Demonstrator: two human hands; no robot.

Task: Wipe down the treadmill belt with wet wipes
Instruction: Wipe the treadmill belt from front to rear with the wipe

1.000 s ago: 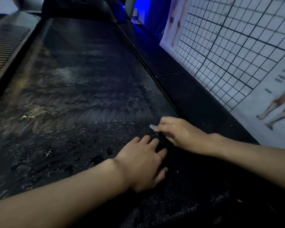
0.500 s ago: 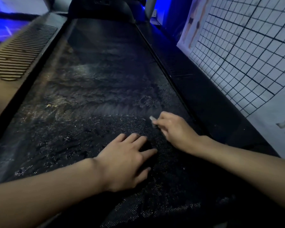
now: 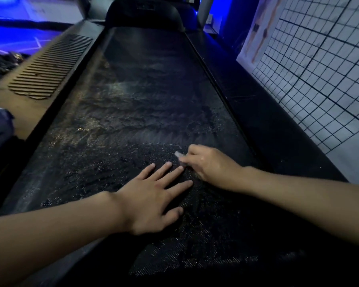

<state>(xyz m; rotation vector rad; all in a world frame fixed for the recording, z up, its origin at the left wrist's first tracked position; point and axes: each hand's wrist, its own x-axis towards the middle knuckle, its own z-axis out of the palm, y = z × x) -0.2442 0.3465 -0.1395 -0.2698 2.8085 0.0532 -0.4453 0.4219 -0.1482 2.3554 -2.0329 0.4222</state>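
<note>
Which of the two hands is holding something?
The right hand: it pinches a small pale wipe, while the left hand lies flat and empty on the belt.

Both forearms were bare. The left arm ran from the lower left corner up towards the right. The left hand [image 3: 153, 195] lay flat, palm down, with its fingers straight and a little spread, and the thumb set apart on the near side. The right arm ran in from the right edge. The right hand [image 3: 209, 166] had its back upward and its fingers curled under, pinching a small pale wipe [image 3: 177, 154] at the tips. The left fingertips were just beside the right hand's curled fingers; whether they touched, I could not tell.
</note>
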